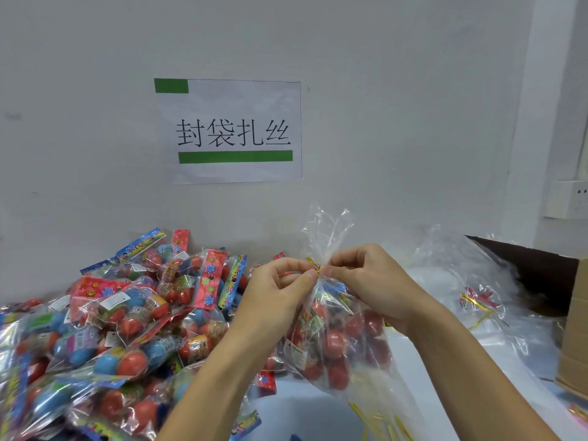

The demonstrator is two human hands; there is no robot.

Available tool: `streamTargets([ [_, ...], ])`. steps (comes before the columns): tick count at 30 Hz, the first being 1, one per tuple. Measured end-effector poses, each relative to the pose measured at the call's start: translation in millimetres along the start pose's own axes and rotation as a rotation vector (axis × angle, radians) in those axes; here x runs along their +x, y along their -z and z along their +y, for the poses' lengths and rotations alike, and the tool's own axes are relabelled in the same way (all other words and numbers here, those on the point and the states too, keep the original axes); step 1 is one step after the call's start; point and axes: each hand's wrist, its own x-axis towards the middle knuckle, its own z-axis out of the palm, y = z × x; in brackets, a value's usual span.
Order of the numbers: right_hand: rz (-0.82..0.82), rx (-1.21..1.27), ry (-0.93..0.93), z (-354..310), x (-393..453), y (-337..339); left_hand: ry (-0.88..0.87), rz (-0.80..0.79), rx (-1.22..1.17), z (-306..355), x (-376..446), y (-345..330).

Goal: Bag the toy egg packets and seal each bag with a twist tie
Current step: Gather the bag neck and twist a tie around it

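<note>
Big heap of clear plastic toy egg packets with red and blue eggs (121,338) piled on the left of the tabletop (305,415). Left hand (280,291) fingers pinch the thin gold twist tie (313,264) at the neck of the clear egg-filled plastic bag (337,338), held mid-air. Right hand (369,281) fingers pinch the same neck. Brown cardboard box (572,332) far right.
</note>
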Motion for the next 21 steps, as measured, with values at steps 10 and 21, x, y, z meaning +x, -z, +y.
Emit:
streamTargets([
  [10, 0.057, -0.022, 0.056, -3.6, 1.0, -4.5, -0.063, 0.026, 0.018, 0.1, 0.3, 0.7],
  [21, 0.041, -0.102, -0.026, 8.7, 8.6, -10.2, -0.108, 0.021, 0.174, -3.8, 1.3, 3.0],
])
